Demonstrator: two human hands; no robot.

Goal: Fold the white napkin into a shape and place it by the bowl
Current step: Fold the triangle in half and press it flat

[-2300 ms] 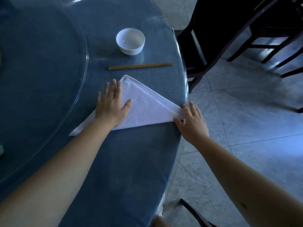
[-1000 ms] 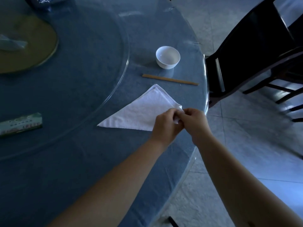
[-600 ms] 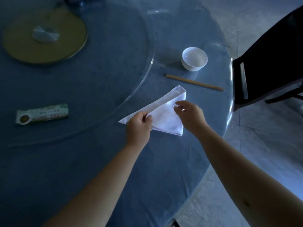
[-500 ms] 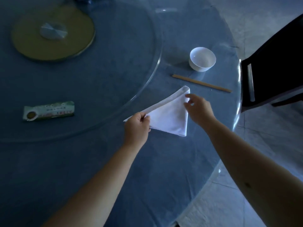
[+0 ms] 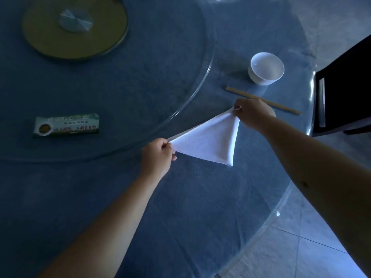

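Note:
The white napkin [image 5: 210, 140] is folded into a small triangle and stretched between my hands over the blue round table [image 5: 180, 207]. My left hand [image 5: 157, 157] pinches its left corner. Its far right corner is pinched by my right hand [image 5: 254, 115]. The third corner points down toward me. A small white bowl [image 5: 266, 71] stands beyond my right hand, empty. A pair of wooden chopsticks [image 5: 263, 100] lies between the bowl and my right hand, partly hidden by it.
A glass turntable rim [image 5: 202, 81] curves across the table, with a round yellow-green hub [image 5: 74, 27] at the far left. A green packet [image 5: 66, 125] lies on the left. A dark chair [image 5: 345, 91] stands at the table's right edge, above a tiled floor [image 5: 301, 247].
The large flat triangle has been folded in half into a smaller one. My hands moved apart to two of its corners and pulled it taut. The view shifted left.

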